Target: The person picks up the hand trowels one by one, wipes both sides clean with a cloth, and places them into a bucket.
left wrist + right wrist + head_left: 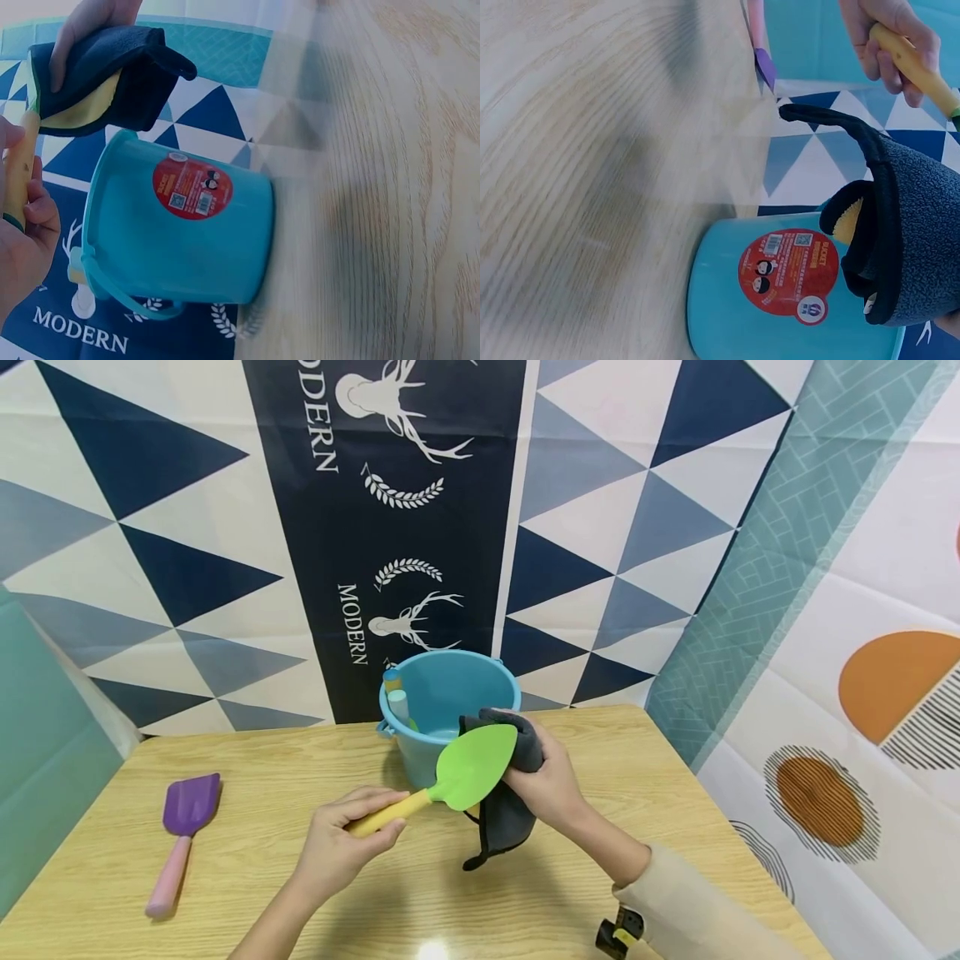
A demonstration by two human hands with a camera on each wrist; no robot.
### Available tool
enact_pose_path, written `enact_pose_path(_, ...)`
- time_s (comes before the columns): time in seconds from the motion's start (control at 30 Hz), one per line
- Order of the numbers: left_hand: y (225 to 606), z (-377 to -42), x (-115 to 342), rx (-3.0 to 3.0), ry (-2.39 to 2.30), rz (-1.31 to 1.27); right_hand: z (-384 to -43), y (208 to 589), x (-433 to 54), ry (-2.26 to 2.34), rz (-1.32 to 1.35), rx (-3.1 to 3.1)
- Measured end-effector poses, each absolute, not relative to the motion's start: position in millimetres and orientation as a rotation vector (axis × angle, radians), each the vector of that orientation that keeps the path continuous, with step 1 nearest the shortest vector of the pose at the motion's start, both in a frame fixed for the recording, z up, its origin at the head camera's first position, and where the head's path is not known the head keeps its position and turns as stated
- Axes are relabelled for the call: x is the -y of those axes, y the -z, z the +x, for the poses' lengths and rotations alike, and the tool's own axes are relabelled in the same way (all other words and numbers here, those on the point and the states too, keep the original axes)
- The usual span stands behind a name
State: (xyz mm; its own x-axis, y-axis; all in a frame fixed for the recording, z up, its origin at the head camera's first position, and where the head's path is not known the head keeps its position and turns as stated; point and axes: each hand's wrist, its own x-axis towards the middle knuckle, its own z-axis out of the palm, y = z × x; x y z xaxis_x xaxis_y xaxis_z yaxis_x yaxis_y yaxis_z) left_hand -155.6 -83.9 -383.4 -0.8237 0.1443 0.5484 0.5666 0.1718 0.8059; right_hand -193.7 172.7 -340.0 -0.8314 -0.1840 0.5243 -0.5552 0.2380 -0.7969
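My left hand (341, 839) grips the yellow handle of a toy shovel (474, 764) whose green, leaf-shaped blade points up and to the right. With my right hand (551, 781) I hold a dark grey cloth (506, 814) with black edging against the blade's right side; a yellow patch of it shows in the left wrist view. The cloth hangs down in folds with a loop at its corner. Just behind both hands stands a blue bucket (420, 752), upright, with the ends of a few handles (398, 703) poking up inside its left rim. The bucket's lower contents are hidden.
A purple toy shovel (191, 806) with a pink handle lies at the left of the wooden table (277, 793). Behind the table's far edge hangs a patterned backdrop (405, 543). A red label (193, 187) is on the bucket's side.
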Motion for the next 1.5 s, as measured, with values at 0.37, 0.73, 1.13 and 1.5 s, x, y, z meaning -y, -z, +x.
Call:
enact_pose_path(0.37,378,-153,78,2.104,1.74,-0.721,-191,355,-164,-1.541,0.854,2.253)
enact_pose_path(0.73,381,-156,82,2.128,1.683,-0.581,-189,349,-167,-1.55,0.705,2.296)
enact_pose_path(1.13,386,-159,86,2.134,1.658,-0.497,-191,341,-168,-1.635,0.603,2.105)
enact_pose_path(1.5,380,-159,77,2.085,1.653,-0.516,-187,344,-162,-1.628,0.62,2.095)
